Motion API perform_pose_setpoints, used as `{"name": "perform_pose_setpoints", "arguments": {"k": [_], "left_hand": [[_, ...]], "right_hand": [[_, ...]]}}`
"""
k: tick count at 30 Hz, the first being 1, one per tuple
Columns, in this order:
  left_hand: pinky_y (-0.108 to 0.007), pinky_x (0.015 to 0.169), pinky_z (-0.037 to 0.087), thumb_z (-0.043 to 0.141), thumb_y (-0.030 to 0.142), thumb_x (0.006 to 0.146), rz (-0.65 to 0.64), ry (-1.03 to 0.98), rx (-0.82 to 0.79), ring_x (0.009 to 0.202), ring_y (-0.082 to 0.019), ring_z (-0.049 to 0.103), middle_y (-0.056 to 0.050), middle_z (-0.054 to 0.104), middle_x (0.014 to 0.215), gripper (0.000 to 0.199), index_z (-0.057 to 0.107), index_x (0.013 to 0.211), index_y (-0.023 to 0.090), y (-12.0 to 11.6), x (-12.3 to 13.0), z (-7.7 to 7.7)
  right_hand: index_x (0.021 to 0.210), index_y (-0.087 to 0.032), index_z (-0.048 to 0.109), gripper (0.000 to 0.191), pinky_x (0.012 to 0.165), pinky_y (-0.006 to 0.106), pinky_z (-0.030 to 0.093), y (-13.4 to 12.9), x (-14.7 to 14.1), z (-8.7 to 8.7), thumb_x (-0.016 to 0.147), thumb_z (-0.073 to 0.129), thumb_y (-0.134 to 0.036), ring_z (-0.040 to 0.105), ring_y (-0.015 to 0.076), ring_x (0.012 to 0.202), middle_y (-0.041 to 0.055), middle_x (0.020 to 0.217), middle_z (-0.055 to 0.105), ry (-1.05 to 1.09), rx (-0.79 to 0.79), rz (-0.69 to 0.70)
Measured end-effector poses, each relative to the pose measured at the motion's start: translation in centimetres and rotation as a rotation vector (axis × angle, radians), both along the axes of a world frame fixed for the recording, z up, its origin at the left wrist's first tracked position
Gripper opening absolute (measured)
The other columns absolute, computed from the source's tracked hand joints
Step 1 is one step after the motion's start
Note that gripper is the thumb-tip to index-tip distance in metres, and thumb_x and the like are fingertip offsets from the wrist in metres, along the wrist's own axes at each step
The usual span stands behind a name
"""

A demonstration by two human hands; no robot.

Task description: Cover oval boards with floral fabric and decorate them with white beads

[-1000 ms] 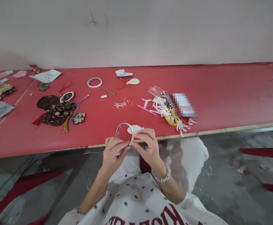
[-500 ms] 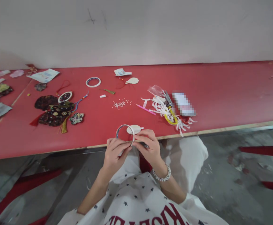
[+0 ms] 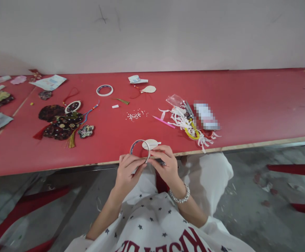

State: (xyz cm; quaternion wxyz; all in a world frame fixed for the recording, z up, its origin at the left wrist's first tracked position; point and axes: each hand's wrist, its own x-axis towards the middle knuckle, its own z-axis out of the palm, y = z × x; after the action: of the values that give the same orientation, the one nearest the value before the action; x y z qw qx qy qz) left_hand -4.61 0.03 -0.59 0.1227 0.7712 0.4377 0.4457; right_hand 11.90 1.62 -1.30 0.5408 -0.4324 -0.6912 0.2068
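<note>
The left hand (image 3: 127,176) and right hand (image 3: 165,166) meet at the front edge of a red table (image 3: 247,98). The left fingers (image 3: 127,162) curl together, clamped on a thin white ring (image 3: 139,140). The right fingers (image 3: 160,151) pinch a pale oval card (image 3: 150,144) against the ring's side. Beads (image 3: 134,116) lie at 12 o'clock, a second ring (image 3: 104,95) at 11, fabric ornaments (image 3: 60,122) at 10, white ribbons (image 3: 181,120) at 1.
</note>
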Motion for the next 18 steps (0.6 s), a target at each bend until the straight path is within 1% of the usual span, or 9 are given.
{"name": "perform_pose_setpoints", "arguments": {"k": [4,8,12,13,14,16,17,18], "left_hand": [[-0.032,0.070,0.039,0.061,0.016,0.083,0.010,0.004,-0.025,0.071,-0.014,0.057,-0.001,0.067,0.078,0.011,0.065,0.091,0.022,-0.1,-0.1,-0.2],[-0.032,0.071,0.039,0.059,0.018,0.084,0.015,0.023,-0.046,0.072,-0.014,0.058,-0.001,0.068,0.079,0.010,0.066,0.089,0.023,-0.1,-0.3,-0.4],[-0.031,0.071,0.039,0.060,0.017,0.083,0.025,0.031,-0.052,0.073,-0.014,0.058,-0.001,0.067,0.078,0.010,0.065,0.089,0.022,-0.1,-0.5,-0.6],[-0.031,0.071,0.039,0.060,0.017,0.083,0.029,0.030,-0.052,0.073,-0.014,0.058,-0.001,0.067,0.078,0.010,0.065,0.089,0.022,-0.1,-0.5,-0.6],[-0.031,0.071,0.039,0.060,0.017,0.083,0.032,0.029,-0.052,0.073,-0.014,0.058,0.000,0.067,0.077,0.009,0.065,0.089,0.022,0.0,-0.5,-0.6],[-0.031,0.071,0.039,0.060,0.017,0.083,0.034,0.033,-0.058,0.073,-0.014,0.058,0.000,0.067,0.077,0.009,0.065,0.089,0.022,0.0,-0.5,-0.7],[-0.031,0.071,0.039,0.060,0.017,0.083,0.035,0.036,-0.063,0.074,-0.014,0.058,0.000,0.067,0.078,0.009,0.065,0.089,0.022,0.0,-0.5,-0.8],[-0.031,0.071,0.039,0.060,0.017,0.083,0.037,0.039,-0.068,0.075,-0.014,0.058,0.000,0.067,0.079,0.009,0.065,0.089,0.022,0.0,-0.5,-0.9]], "right_hand": [[0.096,-0.026,0.067,0.020,0.082,0.037,0.050,0.1,-0.1,0.2,0.076,0.069,-0.024,0.058,0.0198,0.092,0.0053,0.093,0.061,0.001,-0.074,0.022],[0.091,-0.023,0.065,0.016,0.087,0.037,0.048,0.6,0.2,0.5,0.075,0.069,-0.025,0.057,0.0195,0.094,0.0052,0.095,0.059,0.003,-0.180,0.094],[0.078,-0.021,0.062,0.006,0.084,0.035,0.048,0.7,0.2,0.3,0.077,0.067,-0.024,0.058,0.0178,0.089,0.0041,0.088,0.058,0.001,-0.225,0.158],[0.079,-0.021,0.061,0.006,0.084,0.035,0.048,0.7,0.1,0.2,0.078,0.066,-0.023,0.058,0.0179,0.089,0.0044,0.089,0.058,0.004,-0.224,0.156],[0.085,-0.021,0.062,0.009,0.084,0.035,0.048,0.6,0.0,0.1,0.078,0.066,-0.023,0.057,0.0185,0.092,0.0053,0.091,0.059,0.006,-0.221,0.147],[0.103,-0.022,0.060,0.025,0.087,0.037,0.048,0.4,-0.1,-0.3,0.078,0.066,-0.023,0.056,0.0199,0.099,0.0078,0.101,0.059,-0.012,-0.205,0.124],[0.108,-0.022,0.059,0.031,0.088,0.038,0.048,0.4,-0.1,-0.4,0.078,0.066,-0.024,0.056,0.0203,0.102,0.0084,0.105,0.060,-0.029,-0.190,0.114],[0.109,-0.023,0.059,0.031,0.087,0.037,0.048,0.3,-0.1,-0.6,0.079,0.065,-0.024,0.056,0.0202,0.101,0.0082,0.105,0.061,-0.042,-0.175,0.100]]}}
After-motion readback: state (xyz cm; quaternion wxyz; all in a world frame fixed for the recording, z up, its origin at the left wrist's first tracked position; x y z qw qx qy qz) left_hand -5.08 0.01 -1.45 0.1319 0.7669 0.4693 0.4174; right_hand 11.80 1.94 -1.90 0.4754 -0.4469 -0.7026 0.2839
